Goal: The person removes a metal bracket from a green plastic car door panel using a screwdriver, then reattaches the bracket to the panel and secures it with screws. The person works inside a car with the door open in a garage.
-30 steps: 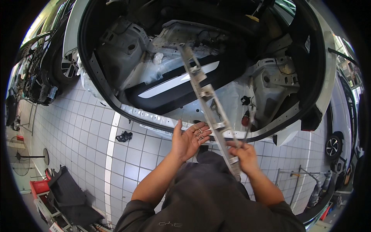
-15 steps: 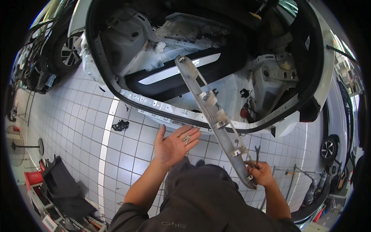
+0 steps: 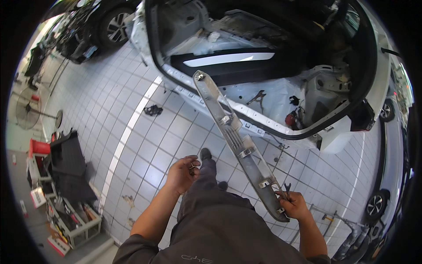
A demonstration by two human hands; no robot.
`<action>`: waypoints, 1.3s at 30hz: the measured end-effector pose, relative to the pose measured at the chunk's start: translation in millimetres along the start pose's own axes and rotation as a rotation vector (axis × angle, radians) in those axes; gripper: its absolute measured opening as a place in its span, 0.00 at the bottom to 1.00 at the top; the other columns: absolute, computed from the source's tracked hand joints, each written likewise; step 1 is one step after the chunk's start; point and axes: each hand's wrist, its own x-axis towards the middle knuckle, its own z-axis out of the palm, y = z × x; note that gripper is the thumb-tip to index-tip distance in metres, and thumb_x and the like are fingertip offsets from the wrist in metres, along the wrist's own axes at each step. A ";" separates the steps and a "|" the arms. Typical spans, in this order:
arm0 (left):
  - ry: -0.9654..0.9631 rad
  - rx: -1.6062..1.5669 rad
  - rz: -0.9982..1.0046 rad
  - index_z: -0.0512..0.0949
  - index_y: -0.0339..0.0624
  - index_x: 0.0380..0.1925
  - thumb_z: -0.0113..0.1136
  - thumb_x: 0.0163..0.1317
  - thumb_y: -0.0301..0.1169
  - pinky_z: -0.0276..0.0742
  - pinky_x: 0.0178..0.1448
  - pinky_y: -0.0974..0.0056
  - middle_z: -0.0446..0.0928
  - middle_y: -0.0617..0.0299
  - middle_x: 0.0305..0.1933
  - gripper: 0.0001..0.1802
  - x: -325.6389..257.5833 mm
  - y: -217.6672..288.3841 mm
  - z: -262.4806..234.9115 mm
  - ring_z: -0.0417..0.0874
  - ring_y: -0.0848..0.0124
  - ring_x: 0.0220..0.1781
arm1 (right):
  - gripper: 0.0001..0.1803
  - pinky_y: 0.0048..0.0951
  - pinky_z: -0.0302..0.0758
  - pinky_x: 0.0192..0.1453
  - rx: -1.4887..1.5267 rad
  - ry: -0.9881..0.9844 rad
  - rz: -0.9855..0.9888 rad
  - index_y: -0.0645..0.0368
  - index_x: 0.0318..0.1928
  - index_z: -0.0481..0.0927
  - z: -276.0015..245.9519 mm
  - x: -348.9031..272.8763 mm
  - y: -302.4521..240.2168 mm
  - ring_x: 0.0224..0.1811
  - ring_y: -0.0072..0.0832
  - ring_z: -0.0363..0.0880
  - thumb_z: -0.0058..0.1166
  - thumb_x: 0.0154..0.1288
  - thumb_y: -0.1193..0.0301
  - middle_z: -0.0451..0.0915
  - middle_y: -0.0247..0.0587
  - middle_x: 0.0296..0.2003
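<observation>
My right hand [image 3: 293, 205] grips the lower end of a long grey plastic trim panel [image 3: 232, 140]. Metal clips stud its back, and it slants up and left, its far end just short of the car's rear opening. A small fork-ended tool [image 3: 287, 187] sticks up from the same hand. My left hand [image 3: 180, 174] is curled in front of my thigh around small clips, mostly hidden by the fingers. Beyond the panel, the white car body [image 3: 263, 124] has its stripped load area exposed.
A black panel with a white strip [image 3: 220, 66] and a pliers-like tool [image 3: 257, 100] lie inside the car. On the tiled floor sits a black part [image 3: 153, 110]. A tool cart [image 3: 72, 224] stands at lower left, a fan [image 3: 27, 105] above it. Another car [image 3: 384, 163] is at right.
My left hand was open, palm up with small clips on it; its fingers have curled in and it is lower. I have turned away from the car, which appears further up and right.
</observation>
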 end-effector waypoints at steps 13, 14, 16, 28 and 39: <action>0.025 0.204 0.024 0.73 0.36 0.49 0.49 0.68 0.22 0.74 0.31 0.65 0.81 0.55 0.38 0.11 -84.8 -56.5 -30.9 0.76 0.71 0.25 | 0.13 0.28 0.72 0.33 0.076 -0.114 0.043 0.67 0.42 0.84 48.7 -62.1 38.0 0.26 0.21 0.74 0.54 0.62 0.72 0.77 0.37 0.22; 0.029 0.224 0.014 0.73 0.37 0.49 0.49 0.68 0.23 0.75 0.30 0.65 0.81 0.55 0.37 0.11 -84.9 -58.0 -36.0 0.77 0.71 0.25 | 0.12 0.28 0.72 0.32 0.069 -0.124 0.043 0.67 0.42 0.84 52.5 -65.0 38.7 0.26 0.20 0.73 0.54 0.62 0.72 0.76 0.36 0.22; 0.055 0.277 -0.010 0.74 0.37 0.48 0.49 0.68 0.23 0.77 0.30 0.64 0.81 0.56 0.36 0.10 -87.8 -62.8 -43.1 0.78 0.72 0.24 | 0.12 0.28 0.72 0.32 0.044 -0.141 0.040 0.66 0.41 0.84 58.3 -63.1 21.3 0.26 0.20 0.72 0.55 0.62 0.71 0.76 0.36 0.21; 0.112 0.193 0.022 0.73 0.32 0.47 0.47 0.65 0.20 0.78 0.44 0.61 0.77 0.56 0.31 0.11 -117.8 -78.0 -158.7 0.72 0.71 0.22 | 0.19 0.45 0.77 0.43 -0.503 -0.269 0.100 0.63 0.41 0.84 171.9 38.7 24.3 0.36 0.53 0.82 0.48 0.57 0.64 0.81 0.60 0.31; 0.368 0.056 0.013 0.72 0.37 0.44 0.48 0.64 0.22 0.73 0.31 0.63 0.74 0.61 0.30 0.09 -175.7 -47.8 -262.4 0.70 0.74 0.20 | 0.22 0.46 0.78 0.51 -0.776 -0.504 0.133 0.68 0.36 0.83 335.0 160.5 41.3 0.43 0.54 0.83 0.51 0.59 0.58 0.83 0.62 0.35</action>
